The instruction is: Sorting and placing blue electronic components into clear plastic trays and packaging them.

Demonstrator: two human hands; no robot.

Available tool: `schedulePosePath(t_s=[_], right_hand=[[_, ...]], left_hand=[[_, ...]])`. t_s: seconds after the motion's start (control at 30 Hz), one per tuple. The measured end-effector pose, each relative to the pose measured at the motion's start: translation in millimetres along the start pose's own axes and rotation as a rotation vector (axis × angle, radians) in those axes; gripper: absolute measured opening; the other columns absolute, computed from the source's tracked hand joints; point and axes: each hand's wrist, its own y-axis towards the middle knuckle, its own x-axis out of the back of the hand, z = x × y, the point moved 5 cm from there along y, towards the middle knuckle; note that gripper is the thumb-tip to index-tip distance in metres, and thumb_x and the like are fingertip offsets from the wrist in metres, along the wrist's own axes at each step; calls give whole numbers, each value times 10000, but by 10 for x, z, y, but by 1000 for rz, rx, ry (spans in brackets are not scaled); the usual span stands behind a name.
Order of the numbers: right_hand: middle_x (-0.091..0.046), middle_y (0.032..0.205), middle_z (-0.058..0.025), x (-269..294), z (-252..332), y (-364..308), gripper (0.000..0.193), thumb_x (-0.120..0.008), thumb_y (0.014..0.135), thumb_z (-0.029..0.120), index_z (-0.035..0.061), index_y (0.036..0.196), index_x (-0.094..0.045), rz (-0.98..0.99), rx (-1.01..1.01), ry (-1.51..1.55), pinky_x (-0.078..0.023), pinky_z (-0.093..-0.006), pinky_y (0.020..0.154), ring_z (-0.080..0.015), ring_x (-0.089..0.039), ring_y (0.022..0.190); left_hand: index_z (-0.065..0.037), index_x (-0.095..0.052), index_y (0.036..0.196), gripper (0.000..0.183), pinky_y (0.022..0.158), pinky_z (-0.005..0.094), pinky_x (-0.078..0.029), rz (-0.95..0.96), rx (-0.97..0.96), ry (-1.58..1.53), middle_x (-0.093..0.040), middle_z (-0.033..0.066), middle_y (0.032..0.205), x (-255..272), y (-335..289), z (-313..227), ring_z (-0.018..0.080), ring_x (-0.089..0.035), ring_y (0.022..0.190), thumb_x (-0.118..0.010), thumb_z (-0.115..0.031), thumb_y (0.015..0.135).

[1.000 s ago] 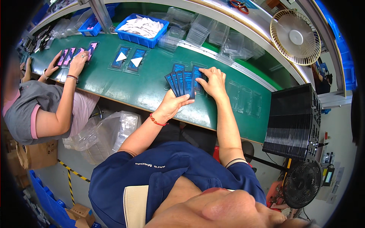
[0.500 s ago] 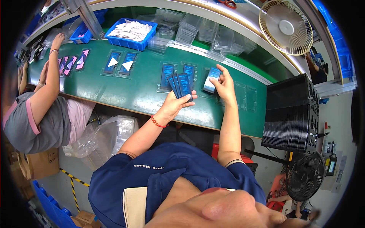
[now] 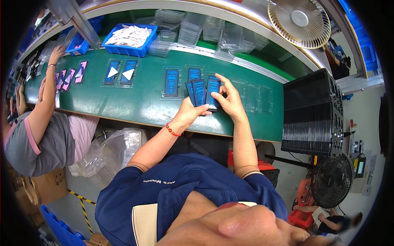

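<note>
My left hand [image 3: 189, 113] is closed around the lower ends of a small fan of flat dark phone batteries [image 3: 199, 91] with blue print. Right beside the fan, my right hand [image 3: 230, 99] pinches another battery [image 3: 213, 86] between thumb and fingers. The lower end of this battery meets the left fingertips. Beyond my hands, one battery [image 3: 171, 83] lies in a clear plastic tray [image 3: 170, 98], and a second battery [image 3: 194, 74] lies in a tray partly covered by the fan. What lies behind my right hand is hidden.
Clear trays [image 3: 253, 98] lie at the right, before a tall black stack [image 3: 308, 112]. Two batteries with white triangles [image 3: 128, 74] lie left. A blue bin [image 3: 130, 50] of white pieces and stacked clear trays [image 3: 191, 30] stand behind. A co-worker's arm [image 3: 49, 88] reaches over the green table [image 3: 143, 104].
My right hand has moved left, from over a tray to beside the fan, and now pinches a battery against it. The whole view has shifted slightly.
</note>
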Motion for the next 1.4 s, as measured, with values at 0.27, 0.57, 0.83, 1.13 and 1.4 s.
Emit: schedulePosePath(t_s=[0.27,0.57,0.83,1.13,1.4], right_hand=[[-518,630,-1,867,-226,-64,450,-688,754,74,83,1190,-581,-227,-172,-419,-397,-247,646,-103,-469,597],[-542,807,-40,779,-216,-124,381,-721,741,210,147,1110,-648,-176,-103,-829,-342,-373,845,-227,-504,853],[-627,864,-101,629,-79,-180,337,-706,734,164,75,1055,-652,-297,90,-701,-418,-403,783,-276,-577,833],[-585,753,-1,774,-274,-354,89,-630,848,75,38,922,-596,-467,-124,148,-438,-217,607,-53,-527,683],[-622,710,-44,1397,-609,-457,227,-731,727,241,76,863,-654,-609,-369,-702,-433,-369,715,-220,-603,697]], left_hand=[[-29,-362,1329,523,821,353,-554,47,3,-84,-564,161,1172,-36,17,30,246,-591,1061,-606,-46,867],[-17,-459,1252,351,864,384,-532,65,20,-92,-545,137,1222,-55,14,39,244,-560,1112,-539,-104,921],[-6,-527,1188,300,795,341,-558,71,-16,56,-593,117,1147,-136,25,62,213,-607,1022,-564,-92,904],[-29,-276,1391,601,684,296,-579,74,16,182,-615,162,1062,-327,29,158,223,-642,933,-592,-66,881],[-36,-273,1391,573,686,307,-577,74,32,179,-605,192,1083,-327,47,138,248,-642,949,-563,-61,897]])
